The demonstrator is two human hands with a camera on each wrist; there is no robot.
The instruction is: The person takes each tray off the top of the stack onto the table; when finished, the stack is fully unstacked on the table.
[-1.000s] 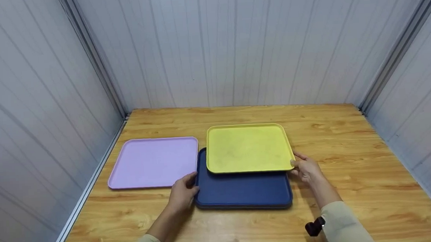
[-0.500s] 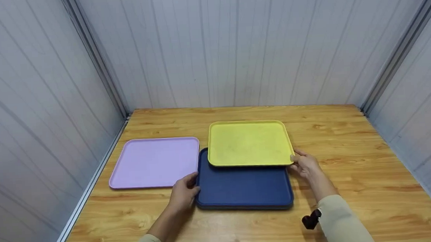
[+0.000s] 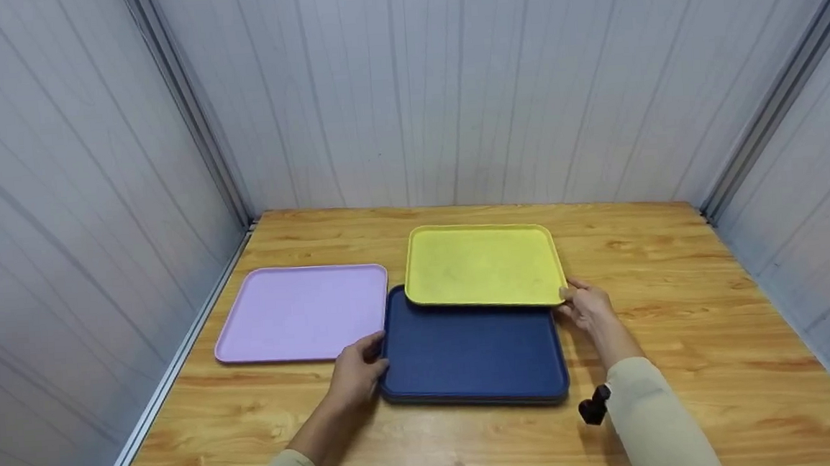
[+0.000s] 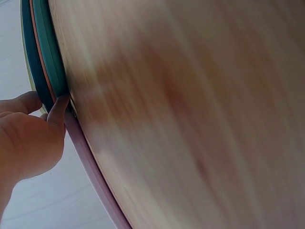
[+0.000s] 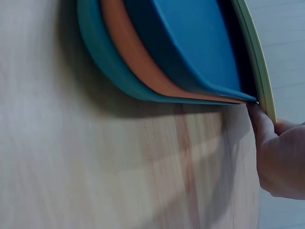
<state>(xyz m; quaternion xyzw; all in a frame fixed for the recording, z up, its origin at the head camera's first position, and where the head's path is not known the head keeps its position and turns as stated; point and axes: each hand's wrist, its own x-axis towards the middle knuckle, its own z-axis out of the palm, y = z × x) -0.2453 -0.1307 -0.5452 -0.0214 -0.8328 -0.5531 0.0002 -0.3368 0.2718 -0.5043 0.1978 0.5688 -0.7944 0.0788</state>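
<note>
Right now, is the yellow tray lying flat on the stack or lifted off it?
Partly lifted. The right hand grips the yellow tray by its near right corner, its near edge overlapping the blue tray; the right-wrist view shows a gap between them.

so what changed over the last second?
The yellow tray slid away from the person across the blue tray, uncovering more of it; the right hand kept its grip on the tray's near right corner. The left hand stayed at the stack's left edge; the lilac tray stayed put.
</note>
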